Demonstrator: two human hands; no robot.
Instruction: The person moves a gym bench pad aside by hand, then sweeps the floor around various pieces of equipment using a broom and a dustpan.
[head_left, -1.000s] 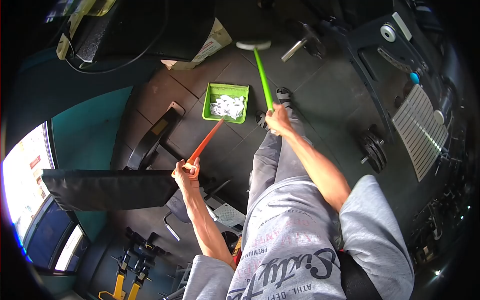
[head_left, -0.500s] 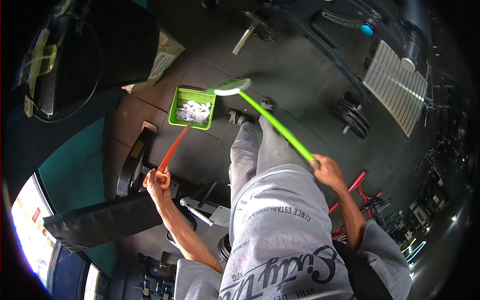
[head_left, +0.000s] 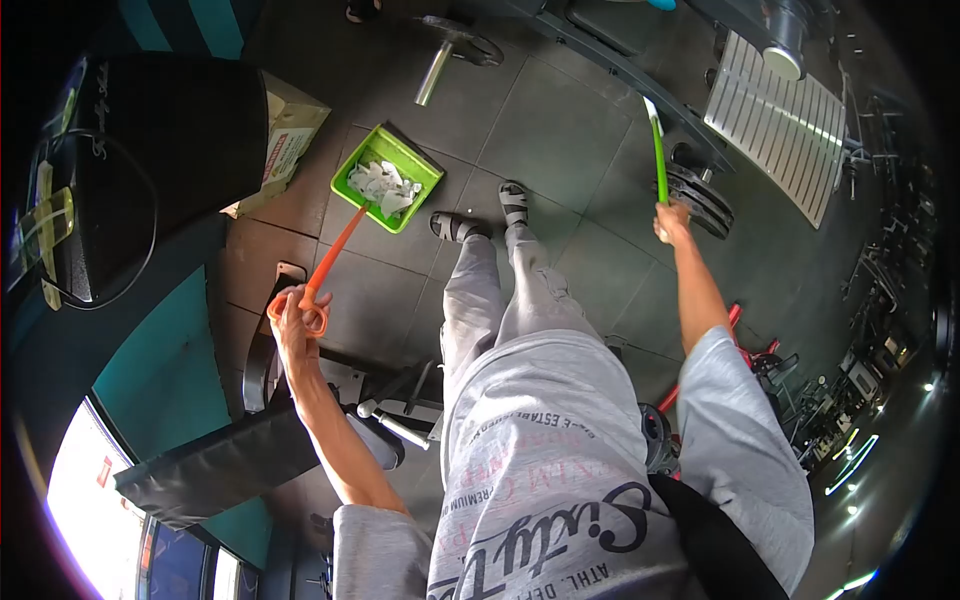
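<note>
My left hand [head_left: 291, 325] is closed around the orange handle of a long-handled dustpan [head_left: 408, 158]. The green pan is near the floor in front of my feet, slightly to the left, with crumpled white scraps [head_left: 384, 184] inside it. Out to the right, my right hand [head_left: 673, 221] grips the green stick of a broom [head_left: 660, 165]. The broom's white head [head_left: 651, 107] is far ahead, beside the dark frame of a gym machine; its bristles are hard to make out.
Weight plates [head_left: 698, 203] sit by the machine frame, near my right hand. A ribbed metal footplate [head_left: 780, 125] lies beyond them. A metal bar with a plate [head_left: 433, 76] stands ahead, a cardboard box [head_left: 291, 140] left of the dustpan, and a padded black bench [head_left: 215, 465] at lower left.
My right hand has swung the broom away from the dustpan, forward and to the right. The dustpan has turned slightly and still holds the scraps. My left hand keeps its grip.
</note>
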